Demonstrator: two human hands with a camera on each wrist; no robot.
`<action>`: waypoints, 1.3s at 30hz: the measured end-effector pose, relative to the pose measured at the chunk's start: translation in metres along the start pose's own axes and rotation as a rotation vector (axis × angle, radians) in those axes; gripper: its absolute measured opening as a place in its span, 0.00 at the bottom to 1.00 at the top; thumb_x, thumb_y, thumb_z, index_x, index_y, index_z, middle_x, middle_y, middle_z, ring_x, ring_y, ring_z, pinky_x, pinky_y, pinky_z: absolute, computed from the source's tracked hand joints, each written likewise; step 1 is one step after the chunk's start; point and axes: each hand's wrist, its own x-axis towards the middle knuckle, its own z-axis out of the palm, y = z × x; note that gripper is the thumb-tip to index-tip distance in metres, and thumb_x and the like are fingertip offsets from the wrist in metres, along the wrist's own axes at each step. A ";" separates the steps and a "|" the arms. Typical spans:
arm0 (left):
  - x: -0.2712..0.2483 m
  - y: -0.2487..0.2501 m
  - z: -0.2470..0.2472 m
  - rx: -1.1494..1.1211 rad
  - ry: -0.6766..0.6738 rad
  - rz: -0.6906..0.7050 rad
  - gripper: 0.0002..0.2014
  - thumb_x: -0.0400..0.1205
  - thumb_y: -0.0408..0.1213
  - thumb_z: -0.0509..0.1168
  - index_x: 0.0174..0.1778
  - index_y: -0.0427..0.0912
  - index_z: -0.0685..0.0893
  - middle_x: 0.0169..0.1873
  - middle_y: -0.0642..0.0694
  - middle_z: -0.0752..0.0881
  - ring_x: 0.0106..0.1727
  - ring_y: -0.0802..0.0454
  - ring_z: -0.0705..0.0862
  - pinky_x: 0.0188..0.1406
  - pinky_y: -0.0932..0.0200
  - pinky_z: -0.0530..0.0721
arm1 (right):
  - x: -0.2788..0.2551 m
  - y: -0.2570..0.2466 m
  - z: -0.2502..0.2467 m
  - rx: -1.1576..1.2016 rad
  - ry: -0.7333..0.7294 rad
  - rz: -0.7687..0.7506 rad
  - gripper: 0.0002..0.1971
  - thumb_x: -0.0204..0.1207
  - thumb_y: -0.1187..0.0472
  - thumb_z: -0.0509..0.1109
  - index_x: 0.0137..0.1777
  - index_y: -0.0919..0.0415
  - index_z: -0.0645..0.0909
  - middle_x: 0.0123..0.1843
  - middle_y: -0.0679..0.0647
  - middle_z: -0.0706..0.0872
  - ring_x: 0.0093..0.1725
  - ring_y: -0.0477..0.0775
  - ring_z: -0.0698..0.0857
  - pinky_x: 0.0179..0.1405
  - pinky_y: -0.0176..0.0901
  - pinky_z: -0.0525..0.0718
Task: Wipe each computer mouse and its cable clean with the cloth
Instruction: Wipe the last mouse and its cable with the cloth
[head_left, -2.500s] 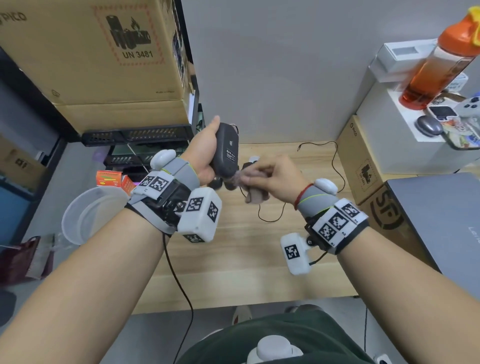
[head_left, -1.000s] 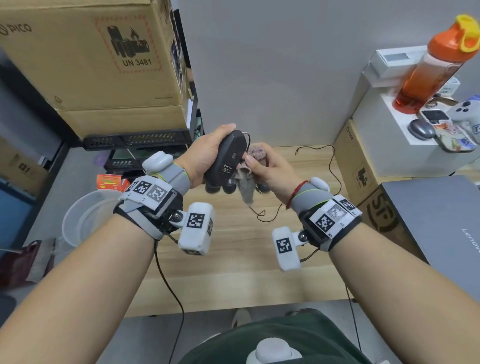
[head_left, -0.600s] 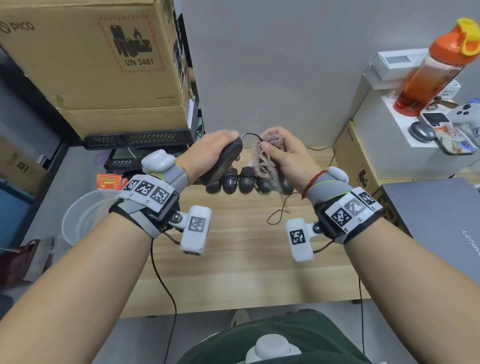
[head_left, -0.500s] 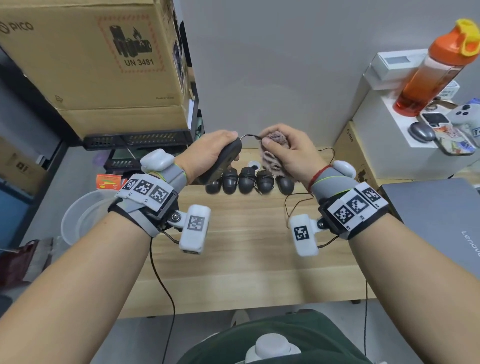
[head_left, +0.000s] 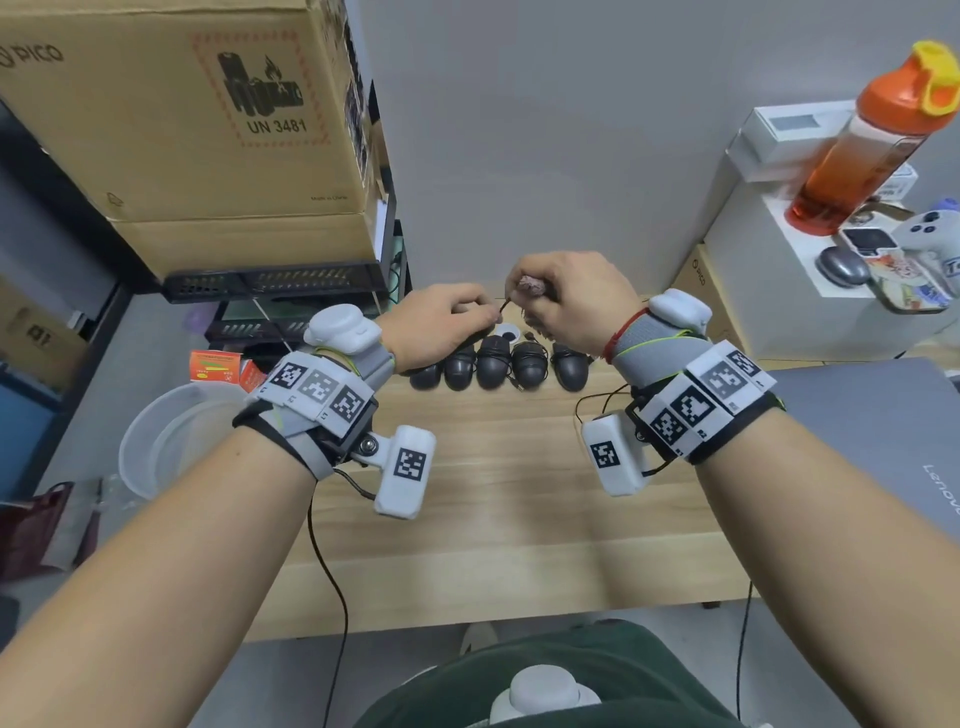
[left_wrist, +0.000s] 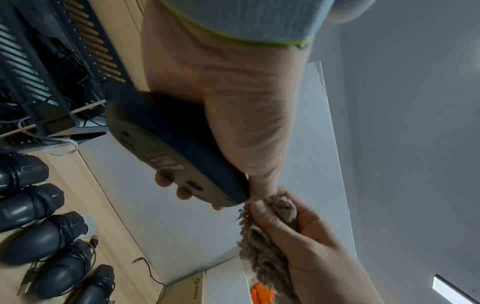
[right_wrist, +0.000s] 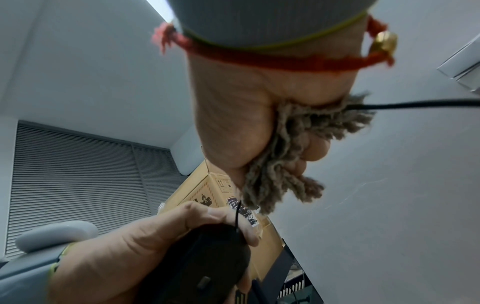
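My left hand (head_left: 441, 327) grips a black wired mouse (left_wrist: 171, 152) above the back of the wooden table (head_left: 498, 509), its underside facing the left wrist camera. My right hand (head_left: 566, 296) holds a shaggy grey-brown cloth (right_wrist: 291, 148) bunched in its fist, right at the mouse's front end. The mouse's thin black cable (right_wrist: 415, 106) enters the cloth at the front of the mouse and comes out the other side of the fist. A row of several black mice (head_left: 493, 364) with cables wound round them lies on the table below both hands.
Stacked cardboard boxes (head_left: 208, 130) and black rack gear (head_left: 270, 283) stand at the left. A white box (head_left: 779, 270) at the right carries an orange bottle (head_left: 872, 135) and a grey mouse (head_left: 841, 267). A grey laptop (head_left: 872, 441) lies right; a white basin (head_left: 171, 441) sits left of the table.
My left hand has lowered and turned the mouse toward the table. My right hand has moved the cloth from the mouse body up onto the cable at its front end.
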 end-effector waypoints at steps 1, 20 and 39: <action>0.000 0.000 0.003 0.006 -0.008 -0.004 0.09 0.86 0.49 0.63 0.52 0.54 0.88 0.27 0.61 0.84 0.34 0.61 0.79 0.44 0.58 0.75 | 0.000 0.000 0.002 -0.007 -0.009 -0.005 0.04 0.77 0.51 0.64 0.49 0.44 0.80 0.31 0.41 0.85 0.44 0.52 0.85 0.46 0.50 0.85; 0.001 -0.011 0.042 -0.245 -0.021 -0.081 0.07 0.86 0.37 0.69 0.55 0.37 0.86 0.35 0.44 0.85 0.34 0.55 0.79 0.43 0.57 0.75 | -0.017 0.017 0.031 0.229 -0.014 0.098 0.02 0.79 0.58 0.71 0.46 0.50 0.84 0.34 0.45 0.83 0.42 0.57 0.86 0.47 0.59 0.86; 0.005 -0.023 0.034 -0.191 -0.001 -0.008 0.13 0.84 0.40 0.73 0.31 0.48 0.88 0.22 0.53 0.79 0.27 0.56 0.71 0.33 0.59 0.67 | -0.018 0.026 0.026 0.473 -0.197 0.132 0.34 0.71 0.61 0.77 0.72 0.48 0.63 0.53 0.60 0.85 0.42 0.61 0.87 0.43 0.46 0.87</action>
